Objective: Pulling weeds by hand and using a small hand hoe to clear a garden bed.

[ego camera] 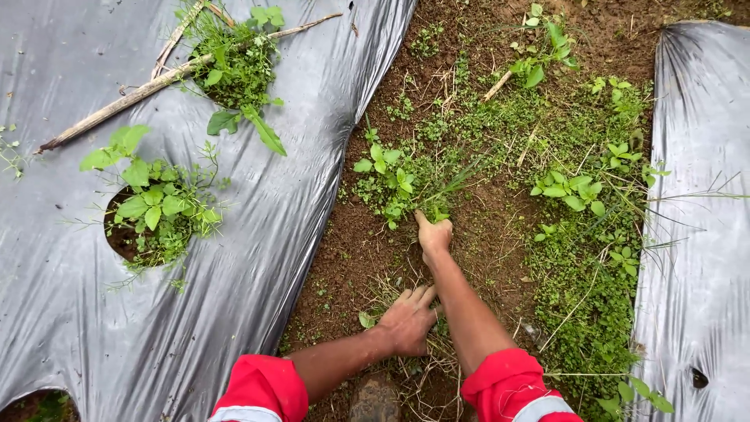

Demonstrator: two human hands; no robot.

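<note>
My right hand (433, 233) reaches forward into the soil strip and is closed around the base of a clump of green weeds (394, 184). My left hand (408, 319) lies flat, fingers spread, on dry grass and soil nearer to me, holding nothing. Both arms wear red sleeves with a pale band. The weeds grow in bare brown soil (351, 258) between two sheets of grey plastic mulch.
Grey plastic mulch (258, 258) covers the left; another sheet (699, 195) lies at the right. A plant (156, 207) grows from a hole in the left sheet. Pulled weeds (234, 66) and a dry stick (117, 101) rest on it. More weeds (594, 234) fill the strip's right side.
</note>
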